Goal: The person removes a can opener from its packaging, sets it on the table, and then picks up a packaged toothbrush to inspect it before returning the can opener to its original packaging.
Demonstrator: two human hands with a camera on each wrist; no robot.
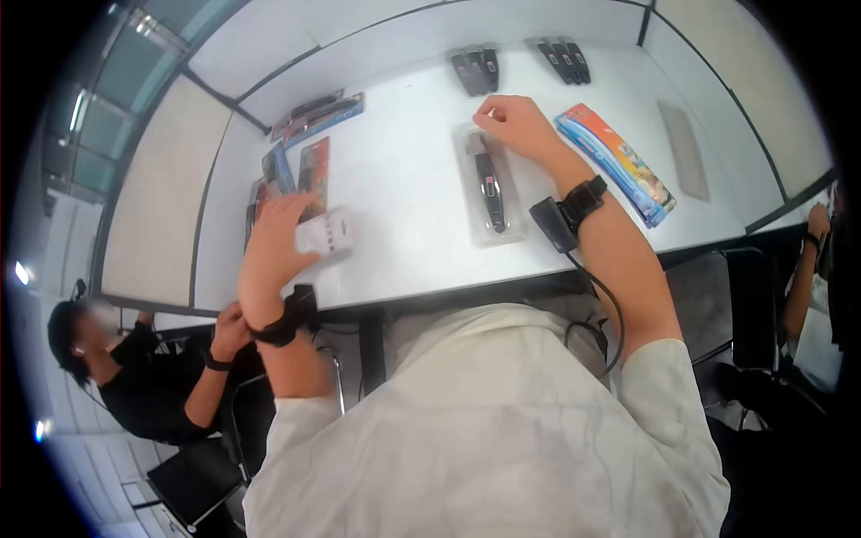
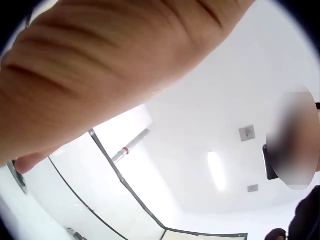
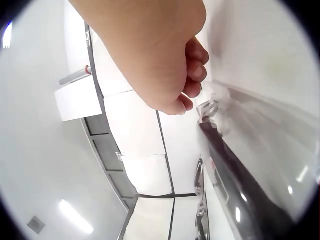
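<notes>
The left hand (image 1: 280, 235), somewhat blurred in the head view, is spread beside a white packet (image 1: 327, 234) with dark print; no grip on it shows. Loosely curled, the right hand (image 1: 520, 125) is at the top end of a clear plastic package (image 1: 509, 231) holding a black-handled tool (image 1: 489, 186). In the right wrist view the curled fingers of the right hand (image 3: 170, 70) hold nothing visible, close to the metal end of the black tool (image 3: 240, 185). Whether they touch the package cannot be told. Only skin of the left hand (image 2: 100, 65) fills the left wrist view's top.
Packaged tools (image 1: 314, 166) lie at the table's left, with more (image 1: 323, 115) behind. Two groups of black tools (image 1: 473, 70) (image 1: 563, 61) stand along the back. Blue-orange packs (image 1: 619, 166) and a grey strip (image 1: 683, 151) lie right. A person (image 1: 152, 386) sits at left.
</notes>
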